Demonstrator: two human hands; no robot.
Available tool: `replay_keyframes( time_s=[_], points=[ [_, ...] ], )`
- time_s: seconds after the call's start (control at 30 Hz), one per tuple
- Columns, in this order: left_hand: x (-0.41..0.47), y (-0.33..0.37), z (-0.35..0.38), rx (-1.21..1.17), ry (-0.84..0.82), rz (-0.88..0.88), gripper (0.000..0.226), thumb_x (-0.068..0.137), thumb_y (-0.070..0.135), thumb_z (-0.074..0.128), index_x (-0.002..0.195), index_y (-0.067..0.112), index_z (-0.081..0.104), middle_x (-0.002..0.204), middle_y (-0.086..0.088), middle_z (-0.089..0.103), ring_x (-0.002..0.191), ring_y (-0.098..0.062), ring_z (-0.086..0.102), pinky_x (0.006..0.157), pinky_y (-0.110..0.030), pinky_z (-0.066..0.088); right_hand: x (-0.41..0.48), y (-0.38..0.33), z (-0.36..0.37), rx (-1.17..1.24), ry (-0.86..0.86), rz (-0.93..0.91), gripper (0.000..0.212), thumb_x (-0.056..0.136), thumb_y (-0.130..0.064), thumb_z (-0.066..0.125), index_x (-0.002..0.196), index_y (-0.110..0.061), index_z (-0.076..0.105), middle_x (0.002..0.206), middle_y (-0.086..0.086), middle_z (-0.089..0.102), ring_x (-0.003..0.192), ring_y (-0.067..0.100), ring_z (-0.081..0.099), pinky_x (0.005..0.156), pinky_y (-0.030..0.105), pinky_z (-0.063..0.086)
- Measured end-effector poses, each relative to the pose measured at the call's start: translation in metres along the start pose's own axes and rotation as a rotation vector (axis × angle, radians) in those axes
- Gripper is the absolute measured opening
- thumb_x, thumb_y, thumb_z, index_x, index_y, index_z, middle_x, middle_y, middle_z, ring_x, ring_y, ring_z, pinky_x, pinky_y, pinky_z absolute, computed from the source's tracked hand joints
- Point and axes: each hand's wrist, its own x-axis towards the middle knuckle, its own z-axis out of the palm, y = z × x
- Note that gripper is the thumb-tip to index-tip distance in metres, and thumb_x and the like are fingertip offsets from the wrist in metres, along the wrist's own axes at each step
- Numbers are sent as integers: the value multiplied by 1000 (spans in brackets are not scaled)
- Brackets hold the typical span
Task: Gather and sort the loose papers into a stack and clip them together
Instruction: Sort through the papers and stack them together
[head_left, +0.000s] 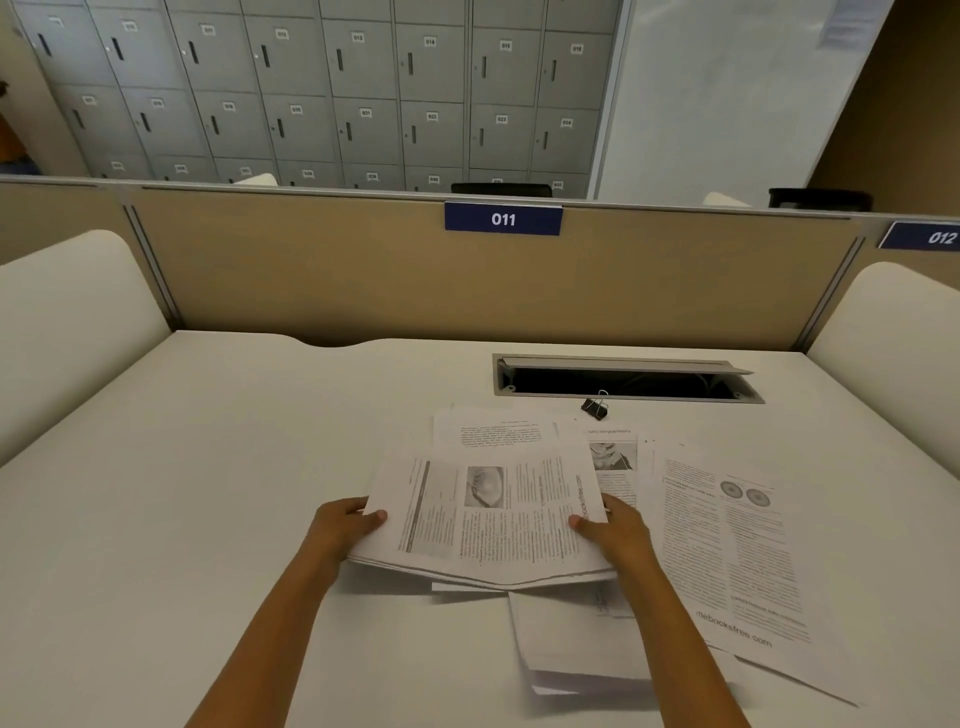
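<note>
The left hand (347, 525) and right hand (613, 527) each clamp 1 side edge of the paper stack (488, 519) just above the desk (208, 467). The thin sheets look limp and slippery; grip both edges. Loose pages (727, 545) and the binder clip (596, 408) lie nearby.

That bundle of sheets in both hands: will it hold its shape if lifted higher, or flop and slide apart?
Probably floppy: the bundle of sheets already sags in a V along its near edge between the left hand and right hand. The edges look uneven, so sheets may slip apart. It is likely light.
</note>
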Motion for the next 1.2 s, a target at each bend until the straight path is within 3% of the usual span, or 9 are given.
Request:
replay_keyframes(
  time_s=[0.17, 0.27, 0.4, 0.53, 0.7, 0.97, 1.1, 1.2],
  points=[
    [-13, 20, 1, -142, 27, 247, 43, 85, 9, 62, 126, 8, 51, 119, -14, 62, 101, -29, 61, 87, -40, 51, -7, -25, -7, 108, 163, -211, 42, 84, -19, 66, 124, -16, 54, 113, 2, 63, 104, 24, 61, 89, 41, 53],
    [-23, 37, 5, -196, 64, 379, 42, 88, 13, 57, 129, 11, 45, 116, -7, 60, 102, -26, 59, 90, -43, 50, -13, -38, -9, 212, 186, -331, 34, 85, -23, 64, 118, -21, 53, 103, -6, 62, 92, 18, 63, 69, 23, 54],
    [-30, 45, 6, -193, 98, 495, 30, 88, 19, 58, 117, 18, 48, 101, 7, 61, 90, -14, 60, 79, -30, 51, -12, -33, -10, 241, 114, -337, 43, 82, -26, 67, 122, -18, 53, 108, -3, 63, 96, 17, 62, 75, 24, 53],
    [-29, 38, 5, -210, 79, 485, 25, 89, 16, 57, 113, 19, 50, 99, 11, 61, 90, -7, 59, 76, -25, 52, -12, -19, -11, 286, 36, -282, 32, 81, -19, 69, 111, -21, 58, 100, -2, 67, 91, 18, 63, 62, 18, 54],
    [-31, 38, 6, -207, 97, 518, 23, 91, 12, 53, 113, 19, 51, 97, 13, 61, 86, -6, 59, 69, -18, 50, -11, -18, -10, 327, 31, -264, 26, 81, -17, 68, 106, -23, 60, 98, -4, 67, 86, 10, 63, 62, 17, 54],
    [-27, 20, 9, -107, 15, 404, 28, 89, 13, 56, 117, 17, 52, 108, -3, 60, 98, -24, 56, 90, -42, 48, -6, -6, -5, 322, -11, -184, 26, 80, -15, 69, 102, -26, 60, 95, -4, 66, 92, 27, 61, 85, 43, 52],
    [-21, 21, 3, -54, 15, 368, 32, 88, 14, 59, 119, 15, 54, 111, -7, 63, 98, -27, 61, 89, -43, 52, -5, -8, -8, 307, 5, -191, 23, 78, -16, 71, 94, -30, 61, 98, -1, 68, 89, 24, 65, 71, 31, 56],
    [-14, 32, -4, -119, 81, 332, 27, 84, 20, 64, 110, 16, 57, 105, -7, 65, 88, -24, 63, 70, -30, 53, -8, -13, -13, 367, -30, -171, 23, 77, -15, 72, 95, -26, 64, 98, 0, 72, 82, 18, 71, 64, 26, 59]
  ],
)
